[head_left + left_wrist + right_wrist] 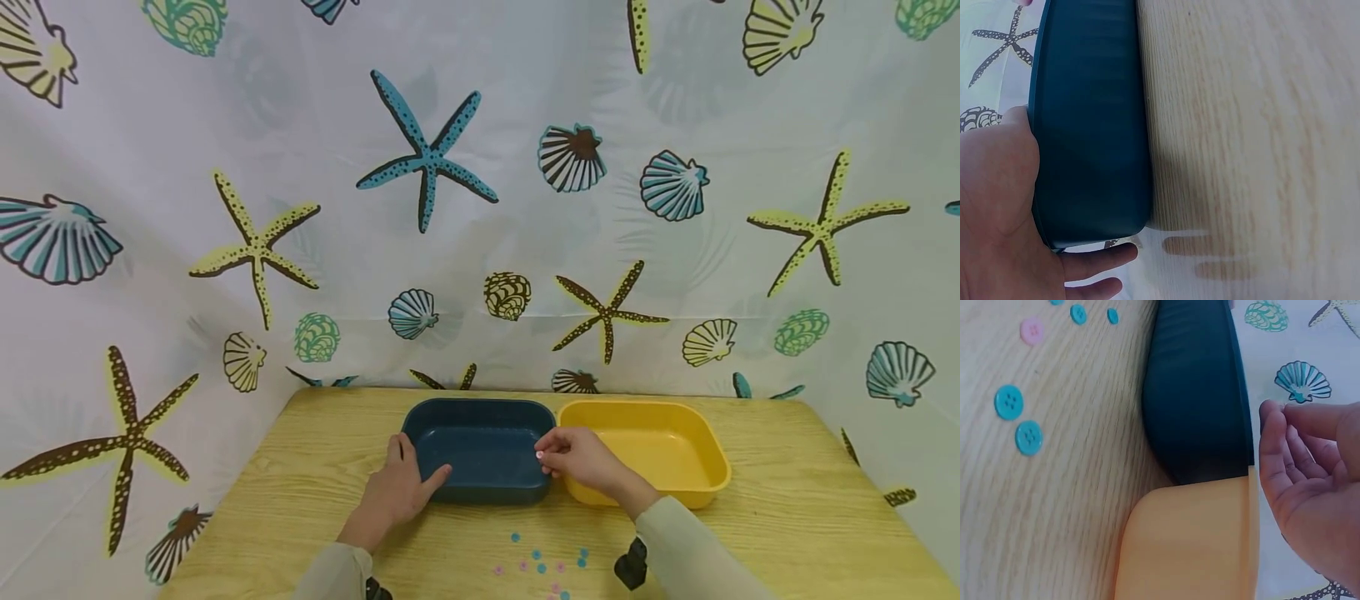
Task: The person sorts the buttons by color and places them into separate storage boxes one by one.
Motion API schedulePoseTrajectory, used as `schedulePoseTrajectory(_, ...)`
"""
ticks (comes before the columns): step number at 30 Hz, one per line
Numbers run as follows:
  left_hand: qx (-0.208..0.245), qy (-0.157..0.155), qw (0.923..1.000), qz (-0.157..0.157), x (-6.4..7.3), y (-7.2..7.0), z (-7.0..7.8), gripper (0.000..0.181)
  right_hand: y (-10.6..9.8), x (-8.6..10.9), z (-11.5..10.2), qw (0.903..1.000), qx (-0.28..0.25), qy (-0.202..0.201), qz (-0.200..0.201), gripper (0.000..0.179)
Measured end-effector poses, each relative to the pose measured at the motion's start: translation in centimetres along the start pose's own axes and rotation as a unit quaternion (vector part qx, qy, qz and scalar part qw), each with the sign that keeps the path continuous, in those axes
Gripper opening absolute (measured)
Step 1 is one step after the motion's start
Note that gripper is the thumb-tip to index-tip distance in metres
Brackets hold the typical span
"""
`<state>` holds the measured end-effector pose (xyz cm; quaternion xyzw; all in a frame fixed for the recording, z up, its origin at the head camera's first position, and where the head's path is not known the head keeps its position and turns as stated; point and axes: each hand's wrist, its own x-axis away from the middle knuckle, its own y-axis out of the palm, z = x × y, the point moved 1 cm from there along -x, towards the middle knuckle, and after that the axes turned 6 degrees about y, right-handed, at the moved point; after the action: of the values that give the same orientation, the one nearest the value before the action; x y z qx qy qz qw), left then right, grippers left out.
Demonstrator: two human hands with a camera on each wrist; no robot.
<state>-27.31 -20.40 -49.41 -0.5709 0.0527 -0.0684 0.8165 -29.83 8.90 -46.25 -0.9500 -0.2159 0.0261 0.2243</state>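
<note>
My left hand (397,492) rests at the front left corner of a dark blue plastic box (480,492). Its thumb lies over the front rim, while two straight fingers (1100,261) extend past the end wall in the left wrist view. Above the box's right end, my right hand (585,457) pinches a small pale pink button (539,455) between thumb and fingertips. In the right wrist view the right hand (1310,469) is beside the rims where the two boxes meet, and its fingertips hide the button.
A yellow plastic box (722,471) stands right beside the blue one. On the wooden table (787,500) in front lie several loose blue buttons (1009,402) and pink buttons (1032,330). A white curtain (495,242) with shells and starfish hangs behind and at both sides.
</note>
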Motion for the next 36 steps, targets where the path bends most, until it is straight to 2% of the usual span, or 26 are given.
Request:
schedulePoseTrajectory(24,0.001,0.000,1.0000,0.004,0.0,0.1,0.0,0.101,-0.4,-2.9,0.2,0.9990,0.019,0.032,0.026,0.013)
schedulePoseTrajectory(30,0.003,-0.003,1.0000,0.002,-0.2,0.4,-0.3,0.103,-0.5,-3.3,0.2,0.9980,0.022,0.047,0.036,0.013)
schedulePoseTrajectory(36,0.007,-0.004,1.0000,0.000,-0.4,0.7,-0.6,0.105,-0.5,-3.4,0.2,0.9978,0.027,0.045,0.041,0.013)
